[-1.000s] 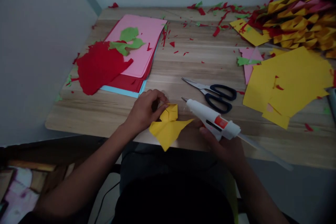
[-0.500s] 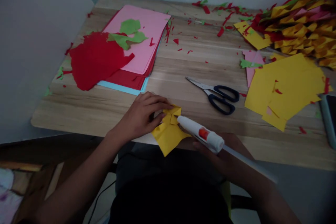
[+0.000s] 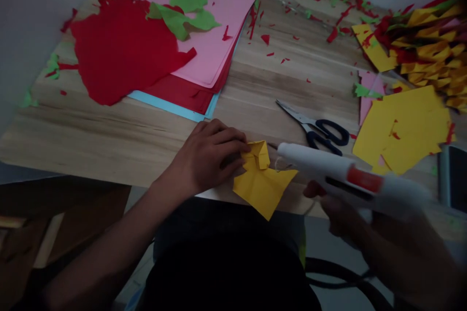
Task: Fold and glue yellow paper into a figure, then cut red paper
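Head view: well left of the scissors [image 3: 306, 124] lies red paper [image 3: 126, 51]; at their lower left, the left hand [image 3: 209, 158], nearly closed, holds folded yellow paper [image 3: 264, 192]. Below the scissors, a glue gun [image 3: 328, 165] sits firmly wrapped in the right hand [image 3: 390, 240]; yellow sheets [image 3: 412, 129] lie right of the scissors.

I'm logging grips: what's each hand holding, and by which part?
The right hand holds a white plastic glue gun by its handle; the left hand holds a folded yellow paper piece by its upper left side.
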`<state>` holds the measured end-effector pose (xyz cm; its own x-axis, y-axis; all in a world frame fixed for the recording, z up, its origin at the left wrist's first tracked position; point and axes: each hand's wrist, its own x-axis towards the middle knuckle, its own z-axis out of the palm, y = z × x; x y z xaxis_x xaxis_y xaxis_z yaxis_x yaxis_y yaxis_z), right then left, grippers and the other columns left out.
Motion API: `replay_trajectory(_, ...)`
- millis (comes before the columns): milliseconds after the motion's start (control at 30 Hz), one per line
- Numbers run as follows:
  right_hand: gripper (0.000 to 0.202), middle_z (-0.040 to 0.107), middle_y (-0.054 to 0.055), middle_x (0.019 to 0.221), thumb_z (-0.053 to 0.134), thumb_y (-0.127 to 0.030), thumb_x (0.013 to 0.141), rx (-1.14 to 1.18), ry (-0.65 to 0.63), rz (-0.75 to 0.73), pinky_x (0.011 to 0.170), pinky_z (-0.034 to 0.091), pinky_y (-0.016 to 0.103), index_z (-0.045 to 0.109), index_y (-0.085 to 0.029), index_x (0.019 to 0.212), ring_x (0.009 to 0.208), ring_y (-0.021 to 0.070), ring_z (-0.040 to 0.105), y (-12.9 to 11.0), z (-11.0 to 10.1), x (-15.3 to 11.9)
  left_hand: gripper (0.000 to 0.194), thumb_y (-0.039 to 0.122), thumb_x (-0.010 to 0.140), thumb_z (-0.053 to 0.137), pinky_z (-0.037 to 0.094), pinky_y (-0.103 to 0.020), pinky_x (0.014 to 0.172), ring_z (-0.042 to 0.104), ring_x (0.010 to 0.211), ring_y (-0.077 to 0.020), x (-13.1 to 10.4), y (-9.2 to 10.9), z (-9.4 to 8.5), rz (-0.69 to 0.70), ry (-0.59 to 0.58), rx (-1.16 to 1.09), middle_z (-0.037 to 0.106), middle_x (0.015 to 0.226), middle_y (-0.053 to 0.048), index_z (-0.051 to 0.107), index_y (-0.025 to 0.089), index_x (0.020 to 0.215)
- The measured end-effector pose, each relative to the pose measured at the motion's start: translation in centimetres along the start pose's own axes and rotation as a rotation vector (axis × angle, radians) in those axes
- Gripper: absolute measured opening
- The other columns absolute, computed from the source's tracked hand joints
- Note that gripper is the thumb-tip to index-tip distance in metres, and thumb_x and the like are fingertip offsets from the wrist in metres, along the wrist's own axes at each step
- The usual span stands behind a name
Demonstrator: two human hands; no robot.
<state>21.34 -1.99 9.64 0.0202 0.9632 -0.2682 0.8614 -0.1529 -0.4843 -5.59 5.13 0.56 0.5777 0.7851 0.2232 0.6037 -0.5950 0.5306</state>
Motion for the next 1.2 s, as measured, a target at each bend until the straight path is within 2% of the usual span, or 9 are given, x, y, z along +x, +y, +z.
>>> replay_trajectory(167,0.051,0.061,0.004,0.05,0.057,-0.067,0.08,-0.016,-0.197,0.009,0.036,0.042,0.025,0.072,-0.02,0.073,0.041,0.0168,0.058,-0.9,0.4,3.0,0.014,0.033,0.087,0.069,0.039,-0.038,0.089,0.057,0.1,-0.0209,0.3,-0.1,-0.2,-0.06,-0.013,-0.098,0.073,0.114,0.002,0.072,0.025,0.099)
replay_trajectory(333,0.041,0.062,0.0,0.054,0.057,-0.056,0.088,0.144,-0.412,-0.011,0.042,0.045,0.022,0.07,-0.018,0.084,0.046,0.0133,0.057,-0.6,0.6,4.3,0.011,0.028,0.084,0.074,0.039,-0.036,0.088,0.058,0.1,-0.0197,0.6,0.0,-0.3,-0.12,-0.01,-0.193,0.075,0.111,0.007,0.072,0.028,0.094)
replay_trajectory(500,0.038,0.064,0.0,0.058,0.058,-0.054,0.088,0.21,-0.435,0.001,0.044,0.047,0.022,0.071,-0.018,0.085,0.049,0.013,0.058,0.8,1.2,4.1,0.007,0.023,0.082,0.073,0.043,-0.036,0.087,0.06,0.098,-0.0197,0.3,0.1,-0.7,-0.138,0.033,-0.215,0.074,0.107,0.002,0.067,0.023,0.085)
replay_trajectory(633,0.042,0.06,0.0,0.05,0.058,-0.058,0.086,0.181,-0.419,0.028,0.042,0.046,0.025,0.073,-0.019,0.082,0.047,0.016,0.059,1.5,1.8,3.6,0.009,0.02,0.086,0.068,0.049,-0.032,0.083,0.063,0.097,-0.0171,-0.7,-0.2,-2.5,-0.244,0.212,-0.273,0.066,0.108,-0.002,0.059,0.021,0.084)
replay_trajectory(767,0.045,0.072,0.005,0.07,0.054,-0.059,0.088,0.202,-0.296,0.01,0.053,0.052,0.029,0.074,-0.019,0.093,0.062,0.0208,0.068,1.2,2.5,3.0,0.014,0.024,0.085,0.071,0.053,-0.033,0.083,0.064,0.094,-0.0172,-1.1,0.9,-3.9,-0.395,0.311,-0.268,0.067,0.1,-0.001,0.058,0.022,0.079)
replay_trajectory(867,0.048,0.076,0.007,0.086,0.053,-0.062,0.089,0.224,-0.291,-0.027,0.064,0.056,0.033,0.074,-0.02,0.099,0.076,0.0243,0.073,0.9,3.0,2.7,0.011,0.032,0.088,0.067,0.052,-0.031,0.069,0.063,0.078,-0.0154,-1.1,2.9,-3.0,-0.518,0.179,-0.329,0.067,0.086,-0.001,0.062,0.022,0.088)
replay_trajectory(967,0.054,0.076,0.008,0.093,0.05,-0.067,0.089,0.216,-0.321,0.0,0.066,0.057,0.034,0.073,-0.022,0.107,0.078,0.0254,0.073,0.9,3.3,2.4,0.027,0.035,0.082,0.073,0.049,-0.032,0.066,0.061,0.075,-0.0165,-1.1,4.2,-1.2,-0.544,0.045,-0.17,0.067,0.087,-0.001,0.061,0.022,0.104)
replay_trajectory(1100,0.056,0.076,0.009,0.09,0.047,-0.068,0.089,0.205,-0.355,0.032,0.063,0.055,0.034,0.074,-0.022,0.104,0.071,0.0248,0.073,0.6,3.2,2.3,0.021,0.028,0.082,0.073,0.046,-0.034,0.071,0.059,0.073,-0.0159,-0.9,3.8,-0.1,-0.526,0.077,-0.057,0.067,0.083,0.001,0.063,0.023,0.1)
replay_trajectory(1200,0.053,0.076,0.008,0.091,0.048,-0.066,0.089,0.242,-0.352,0.014,0.064,0.055,0.034,0.074,-0.022,0.105,0.077,0.0264,0.073,0.2,3.3,2.5,0.018,0.029,0.081,0.075,0.044,-0.034,0.073,0.06,0.074,-0.0152,-0.6,3.0,-0.2,-0.515,0.081,-0.075,0.07,0.086,0.001,0.065,0.023,0.095)
